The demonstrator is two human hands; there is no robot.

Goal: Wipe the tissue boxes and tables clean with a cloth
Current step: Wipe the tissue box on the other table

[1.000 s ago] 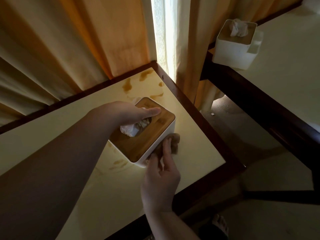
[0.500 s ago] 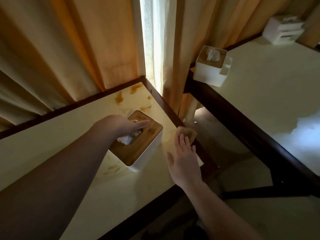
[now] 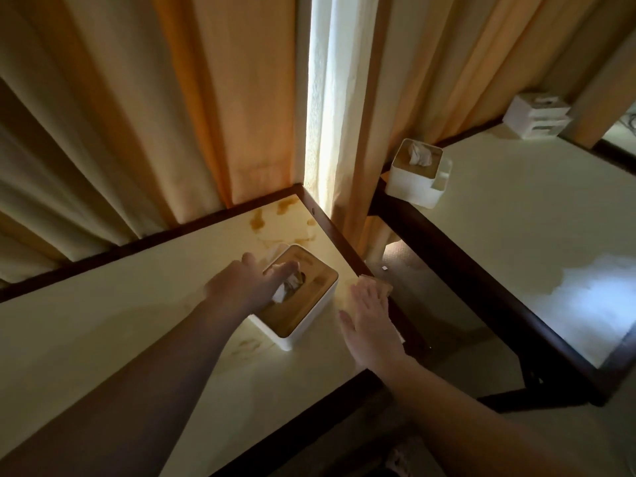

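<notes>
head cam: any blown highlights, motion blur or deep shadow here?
Head view: bright curtain gap is blown out; glare patch on the cream right-hand table; left hand on the white wood-lidded tissue box is motion-blurred; left forearm in deep shadow; wide-angle bends the table edges.

One head-worn camera looks steeply down and forward over the near bench (image 3: 120, 321), close above it, taking in a second bench (image 3: 516, 218) far right.

Tissue box (image 3: 298, 297) on near table (image 3: 120, 325); cloth (image 3: 377, 286) right of it.
</notes>
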